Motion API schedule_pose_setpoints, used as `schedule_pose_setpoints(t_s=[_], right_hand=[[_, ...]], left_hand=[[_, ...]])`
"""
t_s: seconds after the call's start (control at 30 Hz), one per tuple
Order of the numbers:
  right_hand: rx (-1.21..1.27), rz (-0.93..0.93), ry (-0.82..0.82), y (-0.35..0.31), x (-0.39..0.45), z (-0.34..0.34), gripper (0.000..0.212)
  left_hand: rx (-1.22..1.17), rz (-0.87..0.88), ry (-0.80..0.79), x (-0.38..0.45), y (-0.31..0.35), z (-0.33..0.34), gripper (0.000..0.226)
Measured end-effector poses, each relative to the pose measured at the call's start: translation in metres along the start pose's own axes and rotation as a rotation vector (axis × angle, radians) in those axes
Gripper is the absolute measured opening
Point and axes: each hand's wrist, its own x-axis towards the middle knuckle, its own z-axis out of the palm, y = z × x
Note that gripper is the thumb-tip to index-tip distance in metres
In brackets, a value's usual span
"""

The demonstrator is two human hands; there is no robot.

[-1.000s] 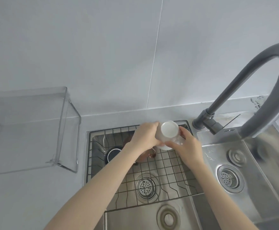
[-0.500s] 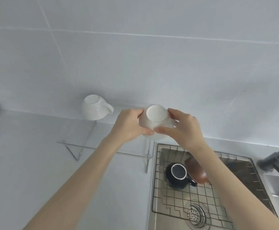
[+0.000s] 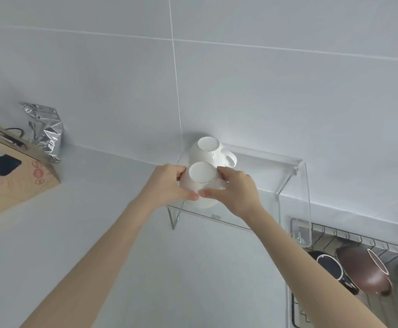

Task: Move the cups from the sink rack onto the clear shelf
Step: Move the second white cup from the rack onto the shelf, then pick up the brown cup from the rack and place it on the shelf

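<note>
Both of my hands hold a white cup [image 3: 201, 177] upside down over the left front of the clear shelf [image 3: 264, 162]. My left hand [image 3: 167, 185] grips its left side and my right hand [image 3: 234, 192] its right side. Whether the cup's rim touches the shelf I cannot tell. A second white cup [image 3: 208, 150] stands upside down just behind it on the shelf, handle to the right. In the sink rack [image 3: 358, 240] at the lower right lie a dark blue cup [image 3: 330, 268] and a brown cup [image 3: 363, 268], both on their sides.
A cardboard box [image 3: 8, 171] and a silver foil bag [image 3: 44, 129] stand on the counter at the far left against the tiled wall. The right half of the shelf holds nothing.
My hands have carried the white cup from above the sink rack leftward to the shelf, in front of the other white cup. The view has swung left with them.
</note>
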Motion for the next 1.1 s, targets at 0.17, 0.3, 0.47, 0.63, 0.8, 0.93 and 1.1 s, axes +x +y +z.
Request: schedule_pose_setpoints(t_s=[0.17,0.3,0.47,0.63,0.8,0.93,1.1], right_hand=[[-0.011,0.034,0.002,-0.001,0.005,0.016,0.041],[-0.021,0.045,0.005,-0.003,0.008,0.020,0.041],[-0.040,0.041,0.014,-0.004,0.008,0.021,0.045],[-0.058,0.036,0.023,-0.004,0.007,0.022,0.051],[0.062,0.066,-0.137,-0.002,0.004,0.009,0.081],[0.204,0.055,-0.049,0.013,-0.005,-0.054,0.064],[0.261,0.164,0.235,0.082,-0.049,-0.148,0.036]], left_hand=[[-0.022,-0.005,-0.037,0.004,-0.014,-0.003,0.051],[-0.025,-0.006,-0.083,0.008,-0.017,-0.009,0.052],[0.003,-0.020,-0.094,0.009,-0.015,-0.010,0.054],[0.088,-0.044,-0.102,0.010,-0.012,-0.010,0.056],[0.242,-0.102,-0.177,0.011,0.003,-0.016,0.054],[0.380,-0.051,-0.113,-0.001,0.051,-0.014,0.065],[0.117,0.329,-0.061,-0.035,0.130,0.044,0.074]])
